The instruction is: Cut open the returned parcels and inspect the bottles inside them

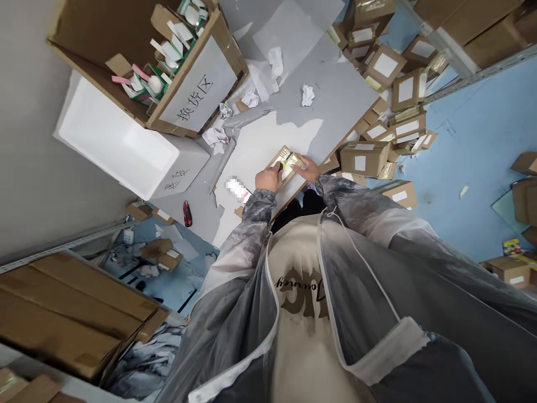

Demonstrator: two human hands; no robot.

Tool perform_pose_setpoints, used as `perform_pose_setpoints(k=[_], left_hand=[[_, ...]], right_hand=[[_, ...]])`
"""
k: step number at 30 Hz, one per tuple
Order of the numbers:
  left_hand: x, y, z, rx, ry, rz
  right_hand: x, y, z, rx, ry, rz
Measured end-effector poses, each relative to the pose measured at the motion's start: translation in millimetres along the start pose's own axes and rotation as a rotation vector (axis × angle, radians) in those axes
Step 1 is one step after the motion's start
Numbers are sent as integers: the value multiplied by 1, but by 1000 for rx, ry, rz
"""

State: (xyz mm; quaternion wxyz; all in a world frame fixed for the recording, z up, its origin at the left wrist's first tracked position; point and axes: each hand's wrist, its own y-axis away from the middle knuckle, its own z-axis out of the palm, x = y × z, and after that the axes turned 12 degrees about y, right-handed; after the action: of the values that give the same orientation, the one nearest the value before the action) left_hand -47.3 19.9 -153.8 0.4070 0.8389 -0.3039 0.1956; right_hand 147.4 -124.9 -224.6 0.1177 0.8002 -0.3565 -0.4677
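Note:
A small cardboard box [287, 152] with shiny clear tape on top lies near the table's front edge, between my two hands. My left hand [268, 179] is closed around a small black-and-yellow tool [282, 165], whose tip is at the taped top; its exact kind is too small to tell. On the right, my right hand [309, 168] grips the box's end, fingers resting over the tape. Left of my left hand lies a phone-like white item [237, 189], its face blurred out.
A large open carton [197, 101] of small boxes and a white foam bin [168, 162] stand at the left. Crumpled paper [307, 95] is scattered over the grey table [335, 89]. A red-black screwdriver handle [187, 214] lies left. Parcels [364, 157] are heaped beyond the right edge.

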Motion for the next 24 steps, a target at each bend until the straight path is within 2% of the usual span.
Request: perform_pose_setpoints(k=[3,6,13,18,24], left_hand=[[-4,6,-7,-70,-68,37],[-3,12,-14,-135,-167,45],[-2,24,-19,-147,-282,-12],[-33,56,-11,-209,-269,-114],[-79,109,-1,-124,-186,-178]], right_hand=[[10,-3,4,41,56,-81],[14,-4,8,61,103,-103],[16,-3,18,136,229,-102],[17,2,28,182,335,-32],[6,8,26,179,498,54]])
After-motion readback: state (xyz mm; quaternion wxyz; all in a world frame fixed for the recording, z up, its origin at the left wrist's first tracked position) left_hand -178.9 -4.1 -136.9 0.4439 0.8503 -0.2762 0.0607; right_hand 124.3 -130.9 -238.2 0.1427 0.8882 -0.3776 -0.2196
